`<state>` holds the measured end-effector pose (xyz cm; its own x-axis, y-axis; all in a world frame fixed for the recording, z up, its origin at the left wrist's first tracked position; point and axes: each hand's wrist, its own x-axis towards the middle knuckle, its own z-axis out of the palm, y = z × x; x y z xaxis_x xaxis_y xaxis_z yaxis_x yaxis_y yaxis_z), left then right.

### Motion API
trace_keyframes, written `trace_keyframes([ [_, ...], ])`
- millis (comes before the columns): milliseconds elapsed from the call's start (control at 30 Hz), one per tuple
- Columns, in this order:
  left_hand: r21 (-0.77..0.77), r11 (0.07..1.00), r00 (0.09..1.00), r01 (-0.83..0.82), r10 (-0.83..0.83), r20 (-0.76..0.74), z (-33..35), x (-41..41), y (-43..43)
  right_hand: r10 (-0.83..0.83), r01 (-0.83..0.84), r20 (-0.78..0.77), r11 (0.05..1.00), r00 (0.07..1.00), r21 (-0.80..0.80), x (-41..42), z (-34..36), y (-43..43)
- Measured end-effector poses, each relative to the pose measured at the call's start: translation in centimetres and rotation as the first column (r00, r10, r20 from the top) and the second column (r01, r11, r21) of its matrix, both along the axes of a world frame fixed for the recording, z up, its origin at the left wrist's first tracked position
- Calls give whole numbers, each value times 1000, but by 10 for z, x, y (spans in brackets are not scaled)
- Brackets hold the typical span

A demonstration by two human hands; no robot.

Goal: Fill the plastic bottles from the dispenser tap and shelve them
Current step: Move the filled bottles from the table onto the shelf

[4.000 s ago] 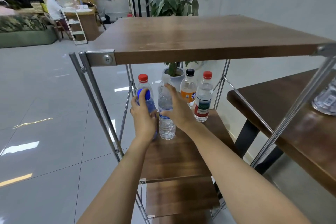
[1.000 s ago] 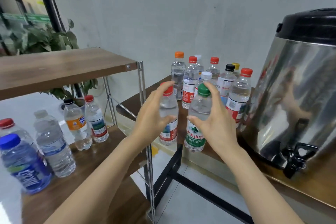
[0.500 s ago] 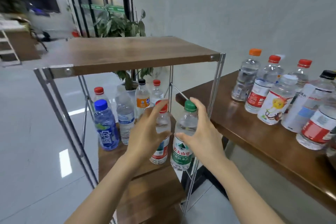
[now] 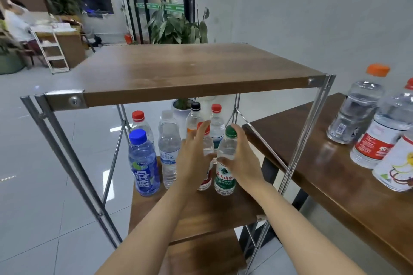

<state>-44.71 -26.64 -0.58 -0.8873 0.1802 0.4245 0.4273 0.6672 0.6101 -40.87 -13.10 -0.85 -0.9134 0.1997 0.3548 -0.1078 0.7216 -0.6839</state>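
Observation:
My left hand point(image 4: 193, 154) grips a red-capped bottle point(image 4: 207, 158) and my right hand point(image 4: 240, 158) grips a green-capped bottle point(image 4: 226, 163). Both bottles stand upright, side by side, on the middle shelf point(image 4: 201, 212) of the metal rack. Behind and to the left on that shelf stand a blue bottle point(image 4: 144, 163), a clear white-capped bottle point(image 4: 169, 152), a red-capped bottle point(image 4: 139, 123), a black-capped bottle point(image 4: 194, 116) and another red-capped bottle point(image 4: 216, 123). The dispenser is out of view.
The rack's wooden top shelf point(image 4: 190, 71) overhangs the bottles, with metal posts point(image 4: 301, 140) at its corners. A wooden table point(image 4: 335, 174) on the right carries several more bottles point(image 4: 355, 107). A potted plant point(image 4: 178, 27) stands behind. A person sits far left.
Both hands carried the two bottles from the table across into the rack, and the bottles now stand on the middle shelf. The view swung left, away from the dispenser.

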Motion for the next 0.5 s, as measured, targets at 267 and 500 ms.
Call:
trace_keyframes([
  [267, -33, 997, 997, -63, 62, -36, -16, -26, 11, 91, -90, -40, 996, 995, 25, -41, -18, 17],
  [500, -29, 997, 997, -76, 76, -14, -17, -34, 13, 132, -132, -43, 991, 990, 6, -56, -21, 13],
])
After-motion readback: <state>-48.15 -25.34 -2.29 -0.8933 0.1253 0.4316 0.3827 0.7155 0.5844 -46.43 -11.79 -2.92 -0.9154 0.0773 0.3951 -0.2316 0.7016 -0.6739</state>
